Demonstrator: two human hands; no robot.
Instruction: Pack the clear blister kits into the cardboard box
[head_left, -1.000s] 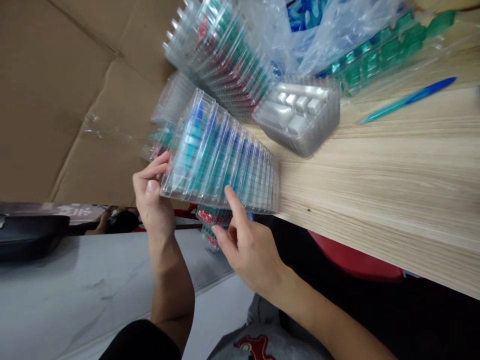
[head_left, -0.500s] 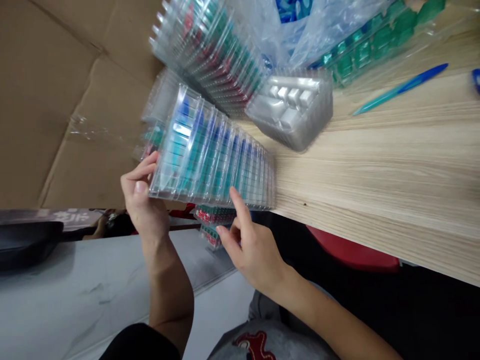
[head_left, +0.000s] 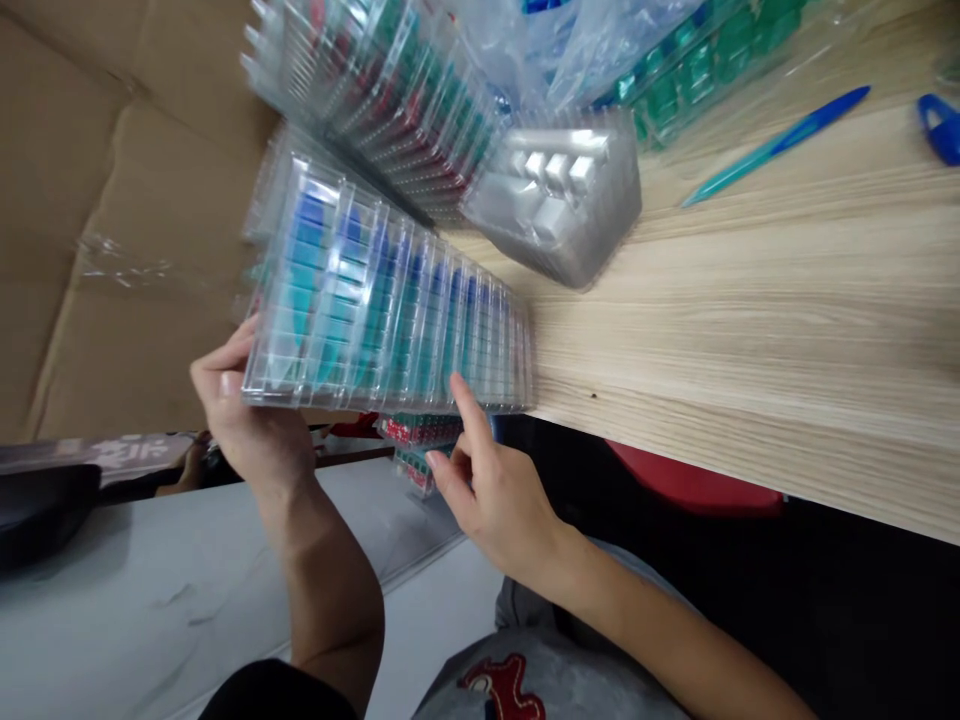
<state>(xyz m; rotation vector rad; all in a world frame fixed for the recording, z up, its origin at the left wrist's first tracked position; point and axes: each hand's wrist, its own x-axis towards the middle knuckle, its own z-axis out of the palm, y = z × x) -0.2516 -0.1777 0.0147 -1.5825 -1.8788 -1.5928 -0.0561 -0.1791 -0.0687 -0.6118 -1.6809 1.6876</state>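
Observation:
A tall stack of clear plastic trays [head_left: 390,310] with blue and teal pieces in them stands at the table edge, leaning in the view from lower right to upper left. My left hand [head_left: 251,400] grips the stack's top end at its near corner, thumb in front and fingers partly hidden behind it. At the stack's near side, my right hand [head_left: 499,490] points with its index finger stretched out. That fingertip lies against or just in front of the trays' edges; the other fingers are loosely bent, holding nothing visible.
Behind stands another tray stack [head_left: 390,90] with red and green pieces. Beside it are clear trays with white blocks [head_left: 559,190]. A blue-teal pen-shaped piece [head_left: 780,145] lies on the wooden table [head_left: 750,330]. A cardboard box [head_left: 67,200] is at left, a red stool [head_left: 690,480] below.
The view has shifted, so the trays and table appear farther left and slightly higher. My left hand stays on the stack's top end; my right index finger still points at its near side.

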